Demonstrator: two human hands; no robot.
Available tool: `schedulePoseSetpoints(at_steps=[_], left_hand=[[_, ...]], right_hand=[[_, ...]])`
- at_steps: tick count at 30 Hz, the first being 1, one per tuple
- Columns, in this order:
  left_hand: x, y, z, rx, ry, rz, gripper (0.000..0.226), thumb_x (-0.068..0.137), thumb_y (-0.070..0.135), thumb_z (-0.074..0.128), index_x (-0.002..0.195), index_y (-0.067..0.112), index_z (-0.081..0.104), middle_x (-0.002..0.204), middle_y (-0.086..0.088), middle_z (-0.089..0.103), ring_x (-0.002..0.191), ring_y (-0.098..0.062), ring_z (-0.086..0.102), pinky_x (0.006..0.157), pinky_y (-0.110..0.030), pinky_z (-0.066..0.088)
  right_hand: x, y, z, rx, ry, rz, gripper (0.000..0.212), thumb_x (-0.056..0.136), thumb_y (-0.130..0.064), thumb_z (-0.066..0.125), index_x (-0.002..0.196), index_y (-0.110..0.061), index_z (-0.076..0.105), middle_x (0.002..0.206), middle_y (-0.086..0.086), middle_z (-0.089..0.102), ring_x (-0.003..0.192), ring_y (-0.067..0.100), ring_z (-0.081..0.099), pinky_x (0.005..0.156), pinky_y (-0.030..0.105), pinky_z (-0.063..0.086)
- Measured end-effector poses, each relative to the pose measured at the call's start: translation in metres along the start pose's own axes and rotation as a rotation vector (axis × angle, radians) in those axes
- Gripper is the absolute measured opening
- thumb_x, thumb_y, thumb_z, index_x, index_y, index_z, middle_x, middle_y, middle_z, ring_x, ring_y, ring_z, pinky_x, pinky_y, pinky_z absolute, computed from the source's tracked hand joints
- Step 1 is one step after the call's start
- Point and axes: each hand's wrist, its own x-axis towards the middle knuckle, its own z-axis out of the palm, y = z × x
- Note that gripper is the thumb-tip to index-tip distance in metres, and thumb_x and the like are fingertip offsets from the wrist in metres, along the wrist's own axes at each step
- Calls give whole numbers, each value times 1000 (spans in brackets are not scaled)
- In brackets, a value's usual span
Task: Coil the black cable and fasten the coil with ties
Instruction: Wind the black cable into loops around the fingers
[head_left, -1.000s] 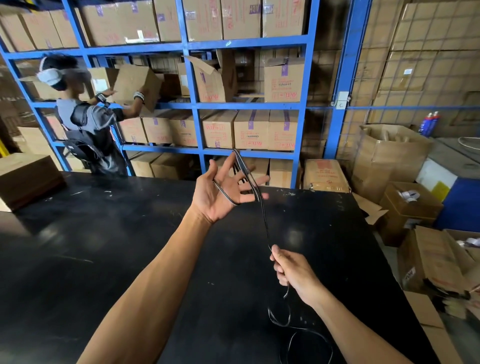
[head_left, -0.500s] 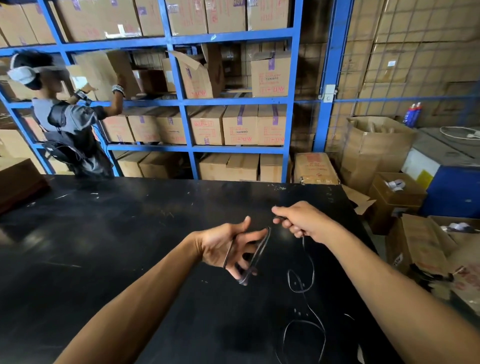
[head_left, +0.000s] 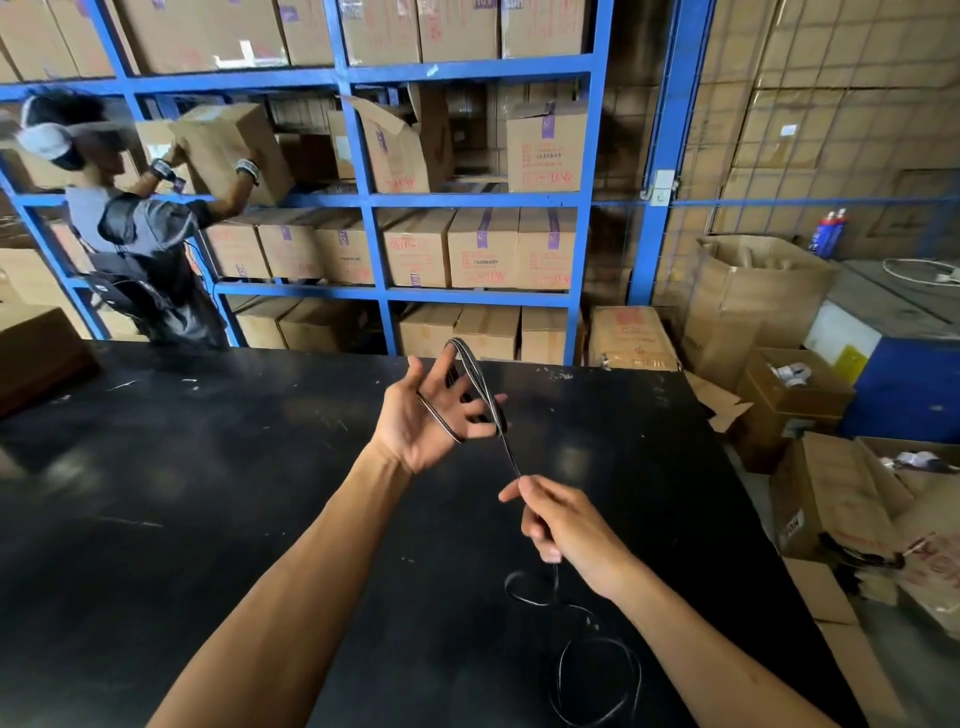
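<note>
A thin black cable (head_left: 480, 387) is looped several times around my left hand (head_left: 423, 415), which is raised palm-up over the black table (head_left: 208, 493) with fingers spread; the loops run from the palm up over the fingertips. From there the cable runs down to my right hand (head_left: 561, 525), which pinches it below and to the right. The loose rest of the cable (head_left: 597, 670) lies in slack curls on the table near my right forearm. No ties are visible.
Blue shelving (head_left: 363, 197) full of cardboard boxes stands behind the table. A person (head_left: 140, 234) at far left handles a box on a shelf. Open cartons (head_left: 795, 395) crowd the floor at right. A brown box (head_left: 41, 353) sits at the table's left edge.
My left hand rose from a lowered, turned pose back to palm-up with the loops on it. My right hand moved from beside it down toward me, drawing the cable taut.
</note>
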Motion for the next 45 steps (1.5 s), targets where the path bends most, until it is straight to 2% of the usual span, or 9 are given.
schedulePoseSetpoints(at_steps=[6, 8, 15, 20, 24, 30, 34, 41, 45], left_hand=[[-14, 11, 17, 14, -352, -175, 60, 103, 62, 23, 153, 33, 39, 170, -14, -1, 140, -66, 21, 108, -83, 17], [-23, 8, 24, 91, -425, -257, 61, 102, 64, 19, 157, 37, 27, 170, -9, -7, 142, -65, 13, 109, -82, 10], [-47, -11, 31, 290, -675, -597, 68, 98, 70, 11, 159, 41, 12, 169, -6, 12, 142, -67, 3, 110, -76, 18], [-46, -28, 14, 649, -448, -839, 70, 95, 74, 16, 156, 42, 26, 164, 6, 28, 143, -60, 21, 115, -73, 15], [-38, -20, -10, 706, -81, -646, 66, 91, 74, 25, 144, 43, 50, 149, 5, 46, 123, -38, 52, 114, -64, 25], [-18, -4, -15, 497, 258, -218, 68, 94, 73, 28, 152, 40, 37, 170, 2, -1, 152, -47, 2, 112, -72, 14], [-11, 16, -6, 142, 200, 23, 60, 97, 67, 32, 143, 35, 54, 154, -2, 38, 141, -44, 33, 105, -73, 30], [-15, 33, 13, 9, -79, 117, 62, 101, 60, 27, 155, 31, 35, 151, -20, 43, 138, -64, 30, 107, -82, 18], [-26, 29, 24, 107, -266, -31, 60, 102, 61, 26, 150, 31, 45, 155, -18, 38, 138, -65, 29, 107, -82, 19]], right_hand=[[9, 13, -16, -276, 95, 91, 59, 84, -75, 58, 79, -20, 78, 54, -12, 48, 50, 4, 44, 53, 17, 37], [16, 9, -29, -396, 137, 23, 50, 81, -71, 65, 73, -23, 77, 54, -13, 54, 54, 1, 48, 58, 20, 39], [46, -37, -69, -926, 71, -179, 7, 96, -31, 67, 93, -34, 73, 89, -9, 75, 83, 4, 72, 81, 40, 61], [57, -81, -90, -715, 345, -155, 14, 91, -46, 72, 81, -38, 77, 64, -8, 73, 52, 1, 66, 61, 27, 50], [49, -98, -84, -748, 201, -172, 11, 85, -41, 79, 74, -42, 80, 63, -6, 70, 41, 5, 59, 46, 20, 48], [24, -90, -52, -399, 40, -231, 24, 91, -46, 65, 94, -29, 83, 50, -11, 48, 45, 3, 43, 42, 23, 40], [10, -59, -32, -270, -40, -227, 28, 103, -39, 55, 104, -26, 80, 58, -3, 47, 46, 8, 42, 43, 26, 40], [9, -3, -14, -393, -170, -65, 29, 103, -50, 50, 112, -40, 77, 63, -7, 46, 45, 5, 42, 45, 26, 42], [21, 3, -26, -613, 85, -3, 44, 90, -76, 45, 88, -47, 78, 54, -10, 52, 42, 1, 51, 47, 26, 48]])
